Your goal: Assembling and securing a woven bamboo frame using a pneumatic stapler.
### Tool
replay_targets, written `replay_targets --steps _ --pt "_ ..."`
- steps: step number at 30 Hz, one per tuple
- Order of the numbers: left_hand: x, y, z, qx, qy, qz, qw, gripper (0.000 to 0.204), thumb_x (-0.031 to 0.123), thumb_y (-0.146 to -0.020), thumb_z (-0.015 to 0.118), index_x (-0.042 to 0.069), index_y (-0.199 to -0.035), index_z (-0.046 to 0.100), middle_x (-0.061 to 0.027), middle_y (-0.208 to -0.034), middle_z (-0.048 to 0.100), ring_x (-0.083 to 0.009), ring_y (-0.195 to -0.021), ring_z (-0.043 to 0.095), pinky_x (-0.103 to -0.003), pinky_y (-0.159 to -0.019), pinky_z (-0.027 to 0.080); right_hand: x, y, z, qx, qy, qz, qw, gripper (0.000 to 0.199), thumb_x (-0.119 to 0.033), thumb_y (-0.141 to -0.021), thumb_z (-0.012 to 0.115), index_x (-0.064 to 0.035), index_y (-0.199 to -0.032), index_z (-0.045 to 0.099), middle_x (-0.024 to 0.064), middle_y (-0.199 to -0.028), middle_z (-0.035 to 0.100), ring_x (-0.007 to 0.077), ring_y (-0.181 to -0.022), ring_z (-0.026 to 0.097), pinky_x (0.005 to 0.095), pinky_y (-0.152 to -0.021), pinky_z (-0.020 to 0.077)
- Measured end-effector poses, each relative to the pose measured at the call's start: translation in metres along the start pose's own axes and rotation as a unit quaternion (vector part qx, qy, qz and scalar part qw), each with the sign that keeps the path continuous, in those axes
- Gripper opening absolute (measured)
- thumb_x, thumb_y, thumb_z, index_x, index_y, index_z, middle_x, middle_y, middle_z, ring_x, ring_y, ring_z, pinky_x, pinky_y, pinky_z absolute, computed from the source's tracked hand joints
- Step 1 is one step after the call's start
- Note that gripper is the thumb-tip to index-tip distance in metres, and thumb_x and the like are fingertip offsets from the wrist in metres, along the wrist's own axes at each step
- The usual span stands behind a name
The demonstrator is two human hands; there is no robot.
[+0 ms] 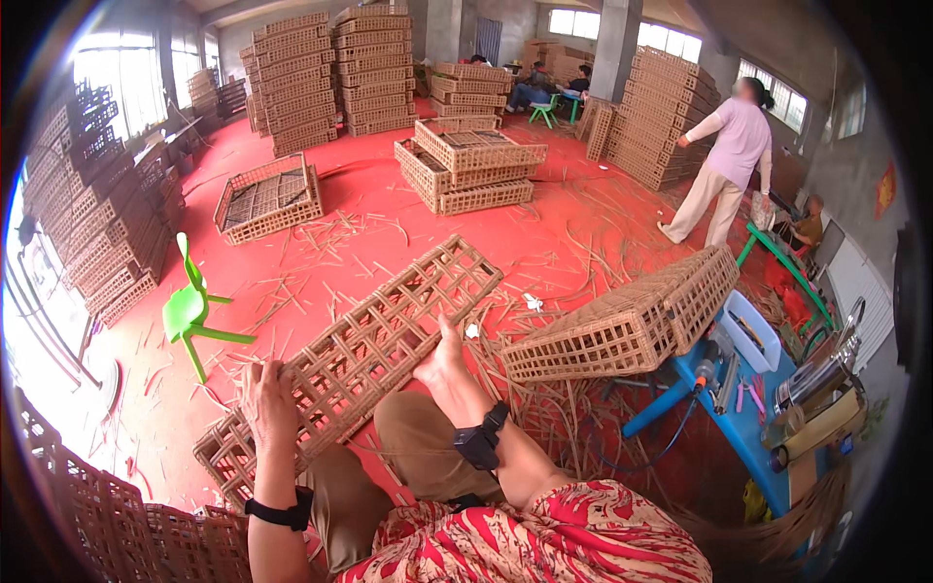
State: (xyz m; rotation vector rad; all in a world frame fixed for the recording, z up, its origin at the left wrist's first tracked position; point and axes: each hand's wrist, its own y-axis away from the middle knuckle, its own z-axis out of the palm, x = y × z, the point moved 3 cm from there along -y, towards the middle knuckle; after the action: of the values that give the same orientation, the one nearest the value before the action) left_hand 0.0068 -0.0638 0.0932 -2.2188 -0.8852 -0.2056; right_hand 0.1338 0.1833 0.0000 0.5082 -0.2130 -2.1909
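A long woven rattan lattice crate (369,340) lies tilted across my knees, running from lower left up to the middle of the floor. My left hand (267,394) grips its near left edge. On the crate's right edge my right hand (442,364) holds on, thumb raised. Both wrists carry black bands. My knees in brown trousers sit under the crate.
Another woven crate (622,325) rests on a blue workbench (739,418) with tools at the right. A green plastic chair (190,311) lies tipped at the left. Crate stacks (301,78) line the walls. A person in pink (729,165) stands at the right. Rattan scraps litter the red floor (321,243).
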Motion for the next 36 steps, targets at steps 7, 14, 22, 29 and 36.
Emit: replay_targets --steps 7,14,22,29,36 --pt "0.049 -0.020 0.043 -0.017 -0.003 0.040 0.999 0.017 0.017 -0.087 0.059 0.005 -0.099 0.065 -0.0137 -0.099 0.056 -0.0325 -0.099 0.054 -0.045 -0.086 0.040 -0.065 0.004 -0.017 0.049 -0.002 -0.063 0.997 0.050 -0.056 -0.097 0.042 -0.0090 -0.108 0.057 0.0126 -0.082 0.062 0.0282 -0.076 0.061 0.0458 -0.062 0.0509" --pt "0.059 -0.026 0.055 -0.025 0.018 0.043 0.999 0.016 0.016 -0.087 0.060 0.007 -0.100 0.065 -0.0134 -0.098 0.056 -0.0318 -0.098 0.055 -0.045 -0.086 0.040 -0.084 0.003 -0.025 -0.009 0.023 -0.083 0.996 0.047 -0.050 -0.101 0.033 -0.0095 -0.117 0.051 0.0139 -0.091 0.065 0.0292 -0.075 0.064 0.0443 -0.058 0.0523" --pt "0.048 -0.053 0.061 -0.044 0.028 0.030 0.998 0.018 0.019 -0.087 0.061 0.007 -0.099 0.066 -0.0146 -0.096 0.057 -0.0340 -0.095 0.056 -0.046 -0.083 0.042 -0.092 0.026 -0.041 -0.045 0.180 -0.023 0.982 0.045 -0.046 -0.095 0.054 -0.0066 -0.116 0.055 0.0125 -0.106 0.065 0.0287 -0.091 0.065 0.0419 -0.087 0.0521" --pt "0.045 -0.057 0.065 -0.038 0.037 0.022 0.998 0.020 0.024 -0.087 0.061 0.007 -0.097 0.068 -0.0135 -0.095 0.058 -0.0327 -0.096 0.056 -0.045 -0.084 0.042 -0.111 0.056 -0.101 -0.057 0.249 0.039 0.966 0.031 -0.038 -0.094 0.059 -0.0082 -0.103 0.063 0.0114 -0.098 0.070 0.0253 -0.091 0.068 0.0355 -0.076 0.0557" --pt "0.045 -0.057 0.067 -0.047 0.035 0.010 0.998 0.023 0.027 -0.089 0.061 0.008 -0.098 0.069 -0.0139 -0.097 0.058 -0.0326 -0.099 0.056 -0.045 -0.087 0.041 -0.112 0.055 -0.117 0.029 0.286 0.042 0.957 0.022 -0.030 -0.095 0.058 -0.0103 -0.102 0.063 0.0083 -0.090 0.070 0.0142 -0.075 0.065 0.0259 -0.061 0.0494"
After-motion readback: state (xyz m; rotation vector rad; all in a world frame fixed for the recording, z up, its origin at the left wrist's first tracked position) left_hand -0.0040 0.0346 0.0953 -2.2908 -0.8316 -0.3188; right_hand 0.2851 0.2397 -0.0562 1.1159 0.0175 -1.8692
